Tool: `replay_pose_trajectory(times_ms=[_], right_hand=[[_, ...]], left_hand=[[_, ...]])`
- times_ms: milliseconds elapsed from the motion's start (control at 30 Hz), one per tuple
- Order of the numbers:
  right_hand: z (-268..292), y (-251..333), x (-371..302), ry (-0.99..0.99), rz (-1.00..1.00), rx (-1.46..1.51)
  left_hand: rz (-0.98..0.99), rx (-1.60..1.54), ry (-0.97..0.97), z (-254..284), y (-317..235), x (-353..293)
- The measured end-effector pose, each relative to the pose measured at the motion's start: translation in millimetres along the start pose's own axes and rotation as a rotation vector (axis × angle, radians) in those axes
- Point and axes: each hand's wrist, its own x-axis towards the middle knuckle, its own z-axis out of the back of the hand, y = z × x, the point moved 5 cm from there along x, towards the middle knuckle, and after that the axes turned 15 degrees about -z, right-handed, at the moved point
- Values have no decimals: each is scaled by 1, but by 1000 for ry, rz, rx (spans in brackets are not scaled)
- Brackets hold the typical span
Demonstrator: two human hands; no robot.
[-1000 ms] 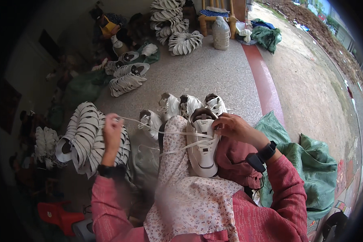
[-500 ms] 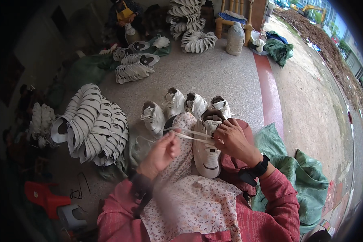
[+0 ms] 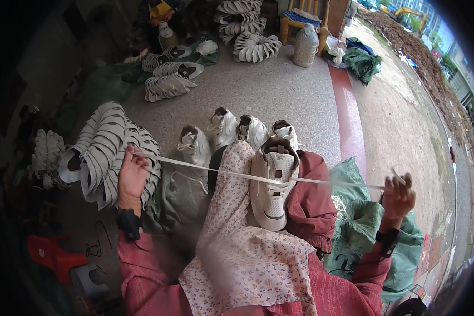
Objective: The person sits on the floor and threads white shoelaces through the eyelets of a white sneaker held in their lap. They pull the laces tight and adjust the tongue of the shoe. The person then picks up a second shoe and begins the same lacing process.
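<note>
A white sneaker (image 3: 273, 195) rests on my lap, toe toward me, with a flat white shoelace (image 3: 200, 167) threaded through its lower eyelets. Far out to the left, my left hand (image 3: 133, 176) pinches one end of the lace. My right hand (image 3: 398, 196), out to the right, is closed on the other end. Between the hands the lace is stretched nearly straight across the shoe, and the shoe itself is untouched by either hand. A floral apron cloth (image 3: 247, 263) covers my lap.
Several white sneakers (image 3: 224, 128) stand on the floor beyond my knees. Stacked shoe uppers (image 3: 102, 152) lie at the left, near my left hand. A green sack (image 3: 376, 226) sits at the right, a red stool (image 3: 55, 258) at lower left. Another person (image 3: 160, 16) sits at the back.
Both hands have swung widely apart from close to the shoe, left hand leftward and right hand rightward. The lace has gone from slack loops to a taut line.
</note>
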Motion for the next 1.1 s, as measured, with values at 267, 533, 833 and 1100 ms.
replay_pose_trajectory(times_ms=[267,533,833,1100], right_hand=[[166,24,-118,-748,-444,-1747],[-78,-137,53,-18,-169,-1524],[-115,-208,95,518,-190,-1705],[-115,-208,100,607,-322,-1705]], left_hand=[[-63,-346,-63,53,-38,43],[-164,-121,271,23,-92,26],[-212,-109,286,14,-125,29],[-231,475,349,-76,-92,11]])
